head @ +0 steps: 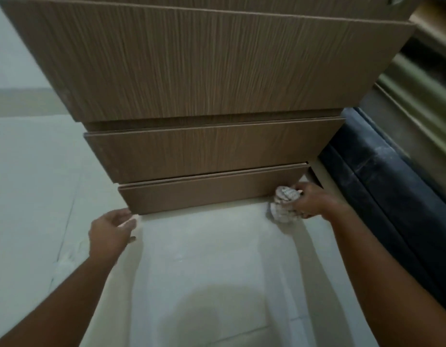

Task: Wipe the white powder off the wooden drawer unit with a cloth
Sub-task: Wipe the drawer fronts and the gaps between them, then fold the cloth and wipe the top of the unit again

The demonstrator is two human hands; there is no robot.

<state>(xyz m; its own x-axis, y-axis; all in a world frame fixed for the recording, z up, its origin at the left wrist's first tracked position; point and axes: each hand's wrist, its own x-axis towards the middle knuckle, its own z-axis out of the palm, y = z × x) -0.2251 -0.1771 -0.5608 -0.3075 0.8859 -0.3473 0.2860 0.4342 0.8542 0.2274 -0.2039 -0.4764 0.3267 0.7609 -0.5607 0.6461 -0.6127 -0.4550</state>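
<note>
The wooden drawer unit (206,71) fills the upper half of the head view, seen from above, with three brown drawer fronts stepping down to the floor. My right hand (313,200) grips a bunched whitish cloth (284,204) and presses it against the right end of the lowest drawer front (204,195), down at floor level. My left hand (111,231) hovers with fingers apart at the left corner of that same drawer front, holding nothing. A faint white dusting lies on the floor just below the drawer.
A pale tiled floor (204,259) spreads in front of the unit and to its left. A dark blue padded edge (382,186) runs along the right side, with a greenish surface (422,96) behind it.
</note>
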